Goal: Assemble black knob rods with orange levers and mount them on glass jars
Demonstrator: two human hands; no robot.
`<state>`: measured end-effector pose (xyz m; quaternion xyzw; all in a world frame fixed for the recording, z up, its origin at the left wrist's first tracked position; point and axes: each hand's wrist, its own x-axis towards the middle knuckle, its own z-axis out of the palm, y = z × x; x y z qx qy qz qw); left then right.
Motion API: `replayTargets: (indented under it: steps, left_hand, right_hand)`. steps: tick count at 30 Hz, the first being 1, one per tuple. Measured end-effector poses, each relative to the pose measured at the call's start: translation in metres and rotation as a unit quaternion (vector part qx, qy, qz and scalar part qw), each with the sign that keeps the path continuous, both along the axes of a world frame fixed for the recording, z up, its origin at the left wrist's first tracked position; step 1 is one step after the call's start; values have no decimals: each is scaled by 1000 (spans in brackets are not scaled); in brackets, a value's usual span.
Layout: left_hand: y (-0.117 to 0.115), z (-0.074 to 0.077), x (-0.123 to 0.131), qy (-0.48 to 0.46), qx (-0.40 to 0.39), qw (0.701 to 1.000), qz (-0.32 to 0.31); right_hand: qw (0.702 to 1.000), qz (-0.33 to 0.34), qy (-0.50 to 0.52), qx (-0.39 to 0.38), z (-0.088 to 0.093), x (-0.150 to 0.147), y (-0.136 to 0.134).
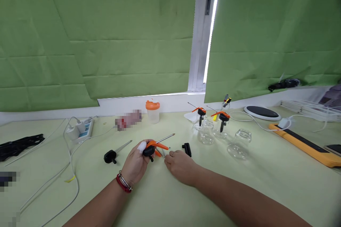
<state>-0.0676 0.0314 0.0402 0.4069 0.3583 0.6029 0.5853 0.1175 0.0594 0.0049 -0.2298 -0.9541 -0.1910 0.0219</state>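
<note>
My left hand (pixel 137 166) is closed around a black round-headed part with orange arms (pixel 149 150), the thumb lying on its black head. A thin metal rod (pixel 165 137) sticks out of that part to the upper right. My right hand (pixel 181 166) is just to the right, its fingertips pinched together low beside the orange arms. A slim silvery piece shows at those fingertips, too small to name. Right of the hands lies a small black handle-like piece (pixel 187 149). Left of them is another black head with a metal rod (pixel 110 156), without orange arms.
Clear glass jars (pixel 239 145) stand to the right, near two finished-looking orange-and-black parts (pixel 223 116) with rods. Behind are screwdrivers (pixel 226 101) and an orange-lidded cup (pixel 152 111). A power strip (pixel 84 131) with white cables is at left, a yellow-black device (pixel 303 145) at far right.
</note>
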Motion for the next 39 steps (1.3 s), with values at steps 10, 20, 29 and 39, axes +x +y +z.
replayTargets:
  steps: [10, 20, 29, 39]
  left_hand:
    - [4, -4, -3, 1, 0, 1000, 13]
    - [1, -7, 7, -23, -22, 999, 0]
    - [-8, -10, 20, -14, -59, 997, -42]
    - [-19, -14, 33, -45, -98, 985, -137]
  right_hand:
    - [997, 73, -6, 8, 11, 8, -42]
    - [985, 170, 23, 9, 14, -2, -72]
    - [981, 190, 24, 18, 14, -1, -68]
    - [878, 101, 380, -272, 39, 6, -55]
